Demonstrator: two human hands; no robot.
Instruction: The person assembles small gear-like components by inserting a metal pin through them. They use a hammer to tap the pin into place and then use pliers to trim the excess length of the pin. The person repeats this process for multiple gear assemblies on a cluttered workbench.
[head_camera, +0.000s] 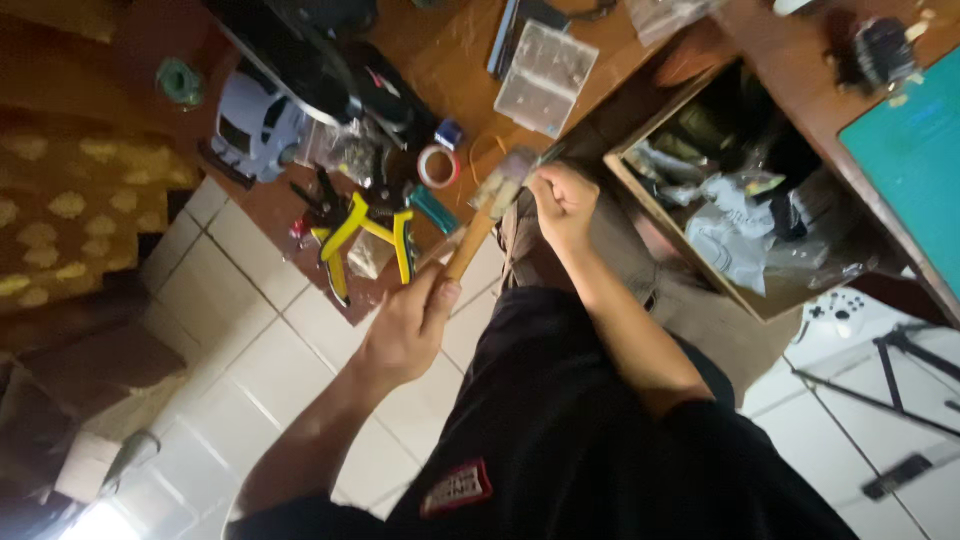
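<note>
- As seen from above the lap: brown tabletop (440, 60) across the upper frame, open drawer (700, 290) of crumpled bags at its right edge, pale tiled floor (270, 330) below.
- Held up in front of the tabletop edge, between both hands: wooden-handled brush (478, 225), long axis slanting from lower left to upper right, head end farther from the body.
- Left hand (408, 325) wrapped shut around the low end of the handle, nearer the body.
- Right hand (563, 205) higher and farther out, fingers curled in a pinch just beside the brush head; cannot tell what is pinched.
- Just left of the brush, on the tabletop: yellow-handled pliers (350, 228), tape roll (438, 166).
</note>
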